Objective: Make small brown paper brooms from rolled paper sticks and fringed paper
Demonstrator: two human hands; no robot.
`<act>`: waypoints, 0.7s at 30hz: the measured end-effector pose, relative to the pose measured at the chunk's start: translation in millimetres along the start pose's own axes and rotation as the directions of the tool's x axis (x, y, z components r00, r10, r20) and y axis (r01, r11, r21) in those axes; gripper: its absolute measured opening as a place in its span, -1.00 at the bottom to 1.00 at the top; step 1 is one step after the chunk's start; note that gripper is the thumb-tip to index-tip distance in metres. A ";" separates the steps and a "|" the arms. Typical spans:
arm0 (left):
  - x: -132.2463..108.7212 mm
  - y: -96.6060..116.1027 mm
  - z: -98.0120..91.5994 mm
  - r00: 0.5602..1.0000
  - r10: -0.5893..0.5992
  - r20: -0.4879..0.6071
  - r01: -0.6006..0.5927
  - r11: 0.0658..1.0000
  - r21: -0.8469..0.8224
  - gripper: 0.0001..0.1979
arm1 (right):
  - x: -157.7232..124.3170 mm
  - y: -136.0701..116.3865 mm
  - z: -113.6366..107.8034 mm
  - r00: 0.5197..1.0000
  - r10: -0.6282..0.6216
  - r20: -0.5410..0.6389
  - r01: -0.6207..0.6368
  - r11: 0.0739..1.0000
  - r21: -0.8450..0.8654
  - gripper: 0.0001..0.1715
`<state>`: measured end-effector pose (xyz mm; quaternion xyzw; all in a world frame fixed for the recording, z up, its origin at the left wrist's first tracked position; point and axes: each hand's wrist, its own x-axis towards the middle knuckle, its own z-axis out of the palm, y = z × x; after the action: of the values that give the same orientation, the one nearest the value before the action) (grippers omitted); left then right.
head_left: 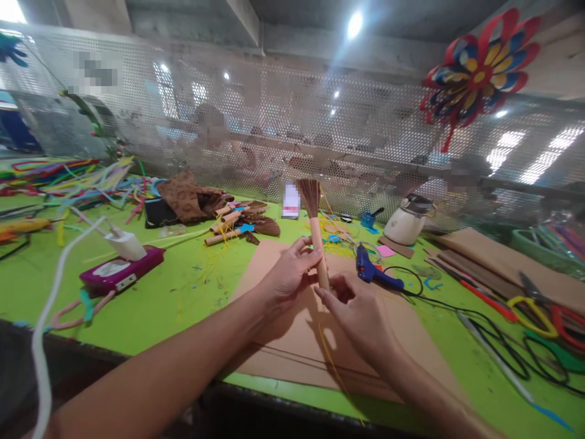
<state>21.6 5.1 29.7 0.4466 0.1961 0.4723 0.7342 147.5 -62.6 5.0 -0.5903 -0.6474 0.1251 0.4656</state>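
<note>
A small brush-shaped paper craft [309, 196] stands nearly upright in front of me, with a dark brown pleated top and a tan rolled-paper handle. My left hand [292, 271] is closed around the handle's middle, thumb across the front. At the handle's bottom end, the fingers of my right hand [359, 305] pinch it. A thin yellow strand [329, 353] hangs below my hands over a tan paper sheet [283, 356]. Just right of my hands, a blue glue gun [377, 271] lies on its side.
Similar paper pieces [235, 222] lie back left, near a brown cloth [183, 195]. A purple power strip [123, 268] with a white plug sits left. On the right are scissors [534, 311], black cable loops [498, 347] and a cream jug [406, 222]. A perforated metal screen [283, 110] stands behind.
</note>
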 end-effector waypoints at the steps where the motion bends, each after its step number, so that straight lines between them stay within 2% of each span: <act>1: -0.3 -0.6 0.5 1.000 -0.001 -0.012 0.001 1.000 0.004 -0.71 | -0.7 -0.5 0.2 1.000 0.010 0.006 -0.010 1.000 0.017 -0.76; 4: -1.7 -1.7 2.1 1.000 0.002 -0.021 -0.001 1.000 0.018 -0.73 | -2.6 -1.7 0.5 0.999 0.034 0.021 -0.034 0.999 0.036 -0.77; 9: -3.9 0.2 4.7 0.999 -0.011 -0.042 0.012 1.000 0.024 -0.68 | -2.3 0.1 0.4 0.998 0.037 -0.044 -0.034 0.998 0.056 -0.78; 17: -4.2 3.6 2.5 0.999 -0.032 0.038 0.031 0.999 0.035 -0.71 | -0.9 1.1 1.4 0.995 0.081 -0.062 -0.070 0.983 0.171 -0.80; 21: -4.5 4.7 2.3 0.999 -0.035 0.035 0.033 0.998 0.055 -0.67 | -0.7 -0.5 3.7 0.993 0.100 -0.056 -0.083 0.966 0.244 -0.83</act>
<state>18.7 0.9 34.2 0.4711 0.2033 0.4463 0.7332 144.3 -62.0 3.1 -0.5625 -0.5833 0.2042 0.5492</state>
